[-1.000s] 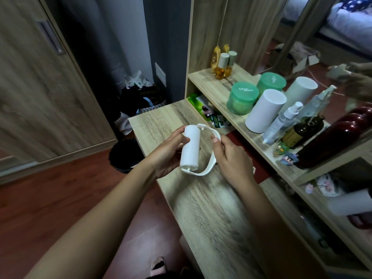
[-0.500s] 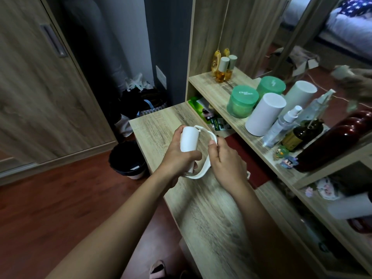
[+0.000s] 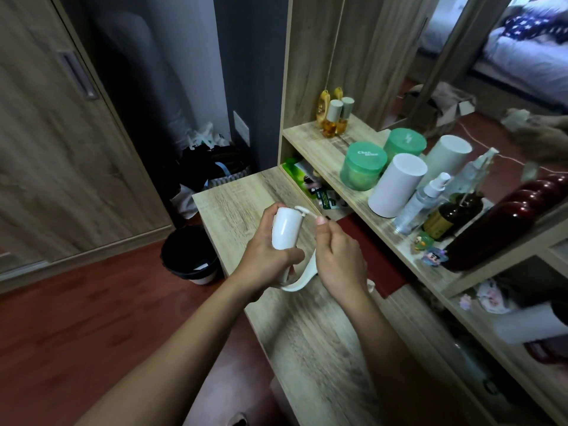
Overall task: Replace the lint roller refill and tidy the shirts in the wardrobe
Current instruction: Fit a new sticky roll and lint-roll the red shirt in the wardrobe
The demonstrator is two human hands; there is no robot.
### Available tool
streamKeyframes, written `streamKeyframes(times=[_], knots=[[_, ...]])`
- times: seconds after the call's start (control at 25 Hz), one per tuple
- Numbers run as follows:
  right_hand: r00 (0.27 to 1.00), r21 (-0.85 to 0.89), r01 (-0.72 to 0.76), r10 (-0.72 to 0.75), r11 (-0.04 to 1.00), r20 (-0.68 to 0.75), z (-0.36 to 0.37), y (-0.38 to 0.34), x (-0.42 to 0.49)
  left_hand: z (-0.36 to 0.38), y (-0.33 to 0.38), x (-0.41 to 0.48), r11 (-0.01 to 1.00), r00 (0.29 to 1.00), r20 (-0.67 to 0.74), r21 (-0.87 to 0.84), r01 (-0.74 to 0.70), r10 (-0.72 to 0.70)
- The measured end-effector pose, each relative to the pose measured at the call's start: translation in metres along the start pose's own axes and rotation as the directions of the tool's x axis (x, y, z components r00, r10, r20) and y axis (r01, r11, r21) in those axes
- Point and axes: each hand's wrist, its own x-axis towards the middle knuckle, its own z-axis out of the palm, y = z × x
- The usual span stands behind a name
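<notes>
Both hands raised over the wooden desk [image 3: 310,342], working 1 white lint roller [image 3: 287,227]. Left hand [image 3: 266,255] wrapped around the white cylinder, thumb across its lower part, fingers behind, the roll tilted with its top leaning slightly right. Right hand [image 3: 339,261] closed on the roller's curved white frame [image 3: 304,279], thumb tip up near the top arm of that frame, just beside the cylinder's upper end. Frame looping from the cylinder's top, behind the right hand, then curving under the left hand at the bottom.

On the shelf [image 3: 325,146] to the right: 1 green jar [image 3: 362,166] with a mirrored twin behind, 1 white cylinder container [image 3: 396,184], a clear spray bottle [image 3: 424,198], a dark amber bottle [image 3: 451,218], small amber perfume bottles [image 3: 332,118] at the far end. Mirror [image 3: 461,56] above, reflecting a bed. Black waste bin [image 3: 190,255] on the red-brown floor, left of the desk. Wardrobe door [image 3: 61,133] at far left, shut.
</notes>
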Motion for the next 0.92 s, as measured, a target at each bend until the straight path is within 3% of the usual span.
streamKeyframes(times=[0.32,0.48,0.68,0.8,0.92], knots=[[0.998,0.069,-0.019,0.022,0.997,-0.050,0.002,-0.004,0.000,-0.007,0.007,-0.004,0.999,0.996,0.085,-0.012,-0.034,0.035],[0.998,0.073,-0.009,0.013,0.997,-0.057,0.005,-0.002,0.001,-0.008,0.008,-0.008,0.989,0.993,0.093,0.123,-0.087,0.076],[0.990,0.145,0.125,-0.132,0.982,0.043,-0.010,-0.005,0.010,-0.013,0.016,-0.006,0.973,0.983,0.070,0.146,-0.178,0.169],[0.965,-0.001,0.202,-0.199,0.979,0.172,-0.018,0.002,0.011,-0.016,0.018,-0.006,0.971,0.977,-0.013,0.114,-0.208,0.211],[0.963,-0.106,0.232,-0.213,0.967,0.163,-0.011,0.012,0.003,-0.015,0.017,-0.006,0.965,0.981,-0.033,0.188,-0.182,0.191]])
